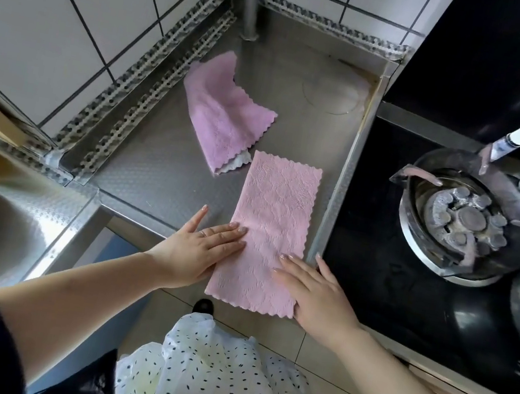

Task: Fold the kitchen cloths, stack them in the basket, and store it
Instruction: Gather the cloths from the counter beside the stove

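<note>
Folded cloth (pixel 270 226) on counter (pixel 161 158); stove (pixel 456 217) right.

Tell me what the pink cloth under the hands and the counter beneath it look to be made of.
Pink cloth: soft matte microfibre-like fabric, judging by its embossed diamond weave and scalloped edges. Counter: apparently stainless steel, grey with a dull sheen and fine dimpled texture.

Steel counter (pixel 161 158) under pink cloth (pixel 272 219), purple cloth (pixel 224 114)

two cloths (pixel 268 229), two hands (pixel 204 249), one burner (pixel 466 219)
</note>
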